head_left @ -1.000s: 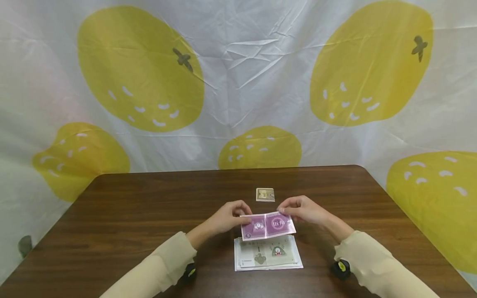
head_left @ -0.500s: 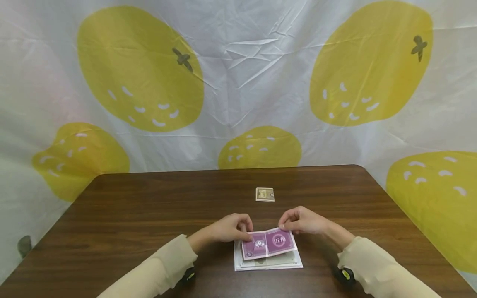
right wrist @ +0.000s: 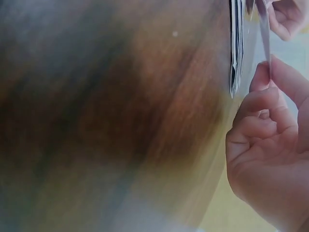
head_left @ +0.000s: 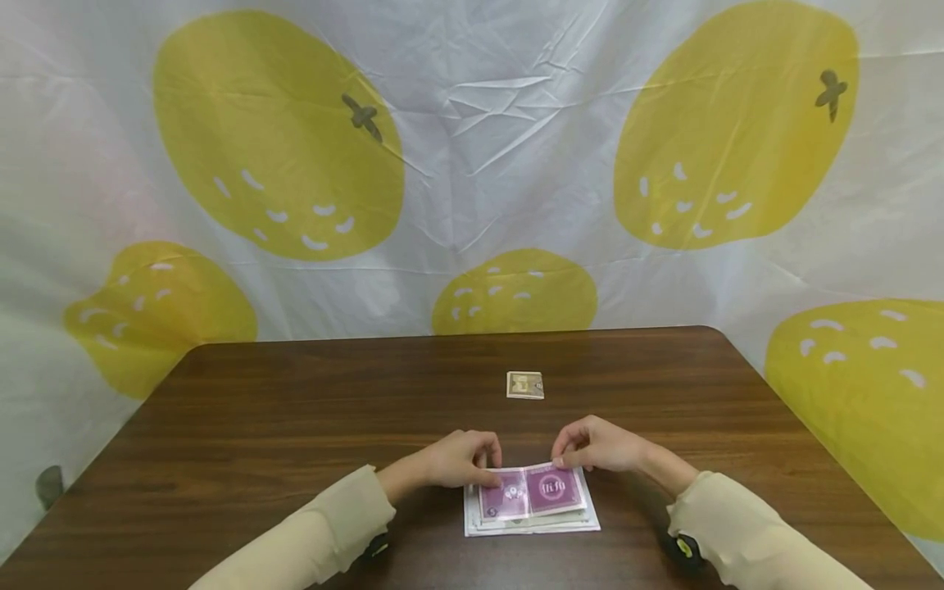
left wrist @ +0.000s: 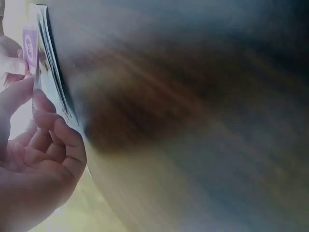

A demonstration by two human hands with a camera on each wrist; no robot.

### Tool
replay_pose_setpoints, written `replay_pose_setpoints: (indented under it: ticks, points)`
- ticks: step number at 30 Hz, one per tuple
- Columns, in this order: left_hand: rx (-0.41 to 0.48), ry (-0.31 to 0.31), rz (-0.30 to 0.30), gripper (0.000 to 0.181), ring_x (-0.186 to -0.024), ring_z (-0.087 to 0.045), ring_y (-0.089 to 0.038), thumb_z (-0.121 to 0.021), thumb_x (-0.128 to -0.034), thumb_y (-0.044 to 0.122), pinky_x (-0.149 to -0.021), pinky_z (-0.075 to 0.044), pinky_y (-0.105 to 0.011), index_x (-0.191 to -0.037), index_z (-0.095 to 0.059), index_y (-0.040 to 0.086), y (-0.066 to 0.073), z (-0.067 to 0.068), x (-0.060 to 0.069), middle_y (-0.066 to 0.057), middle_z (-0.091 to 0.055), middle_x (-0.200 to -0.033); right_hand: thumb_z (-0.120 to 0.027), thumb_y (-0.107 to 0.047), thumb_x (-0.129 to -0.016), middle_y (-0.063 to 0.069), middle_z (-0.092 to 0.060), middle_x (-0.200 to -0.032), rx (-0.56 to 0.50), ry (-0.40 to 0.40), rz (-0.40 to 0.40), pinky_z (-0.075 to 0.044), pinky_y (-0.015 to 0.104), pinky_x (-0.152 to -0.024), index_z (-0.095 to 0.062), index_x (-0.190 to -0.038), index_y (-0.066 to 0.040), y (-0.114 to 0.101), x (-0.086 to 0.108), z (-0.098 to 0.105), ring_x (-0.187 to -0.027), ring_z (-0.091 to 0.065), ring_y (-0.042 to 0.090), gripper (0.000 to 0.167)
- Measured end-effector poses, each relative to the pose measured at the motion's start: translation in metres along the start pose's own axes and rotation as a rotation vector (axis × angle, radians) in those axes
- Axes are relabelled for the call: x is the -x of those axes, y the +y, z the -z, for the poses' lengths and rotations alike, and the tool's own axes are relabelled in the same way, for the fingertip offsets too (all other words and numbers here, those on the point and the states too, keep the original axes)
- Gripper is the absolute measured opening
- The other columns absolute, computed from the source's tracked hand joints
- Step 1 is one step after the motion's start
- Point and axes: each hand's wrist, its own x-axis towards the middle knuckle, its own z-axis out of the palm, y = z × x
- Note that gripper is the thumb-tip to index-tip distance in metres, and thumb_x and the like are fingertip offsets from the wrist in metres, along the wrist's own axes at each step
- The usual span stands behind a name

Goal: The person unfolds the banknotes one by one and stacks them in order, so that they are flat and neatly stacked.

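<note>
A purple play banknote [head_left: 531, 494] with a crease down its middle lies over a stack of pale paper notes [head_left: 472, 524] near the table's front. My left hand [head_left: 460, 459] pinches its far left corner between thumb and fingers. At the far right corner, my right hand [head_left: 601, 447] pinches the note in the same way. The left wrist view shows the purple note [left wrist: 30, 46] just above the stack's layered edge. In the right wrist view, thumb and forefinger meet on the thin edge of the note [right wrist: 265, 38], slightly apart from the stack [right wrist: 235, 48].
Beyond the hands, a small tan stack of folded paper [head_left: 525, 385] lies on the brown wooden table [head_left: 332, 393]. A white curtain with yellow fruit prints [head_left: 509, 164] hangs behind the table's far edge. A dark grey object [head_left: 50, 487] shows at the left edge.
Both hands have brought the purple note nearer to me and lowered it over the pale stack. It now covers most of the stack's top. The small tan stack has stayed put.
</note>
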Motion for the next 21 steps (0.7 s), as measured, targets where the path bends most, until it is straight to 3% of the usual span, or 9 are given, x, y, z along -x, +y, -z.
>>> replay_pose_setpoints:
  ticks: [9, 21]
  points:
    - [-0.191, 0.001, -0.031, 0.021, -0.050, -0.039, -0.002, -0.071, -0.0725, 0.021, -0.048, -0.031, -0.018, -0.076, -0.052, 0.012, -0.0030, -0.0041, -0.0015, 0.010, -0.042, -0.056, -0.066, -0.008, -0.076, -0.002, -0.056, -0.063, 0.158, 0.027, 0.035, -0.036, 0.019, -0.047, -0.063, -0.076, -0.005, -0.0046, 0.0010, -0.0054, -0.055, -0.047, 0.006, 0.005]
    - [-0.217, -0.018, 0.014, 0.020, -0.051, -0.038, -0.002, -0.070, -0.0733, 0.024, -0.047, -0.031, -0.018, -0.069, -0.054, 0.015, -0.0028, -0.0040, -0.0004, 0.010, -0.043, -0.057, -0.069, -0.008, -0.071, -0.007, -0.052, -0.068, 0.309, 0.051, 0.065, -0.039, 0.023, -0.059, -0.064, -0.072, -0.007, -0.0076, 0.0029, -0.0070, -0.066, -0.049, 0.008, 0.005]
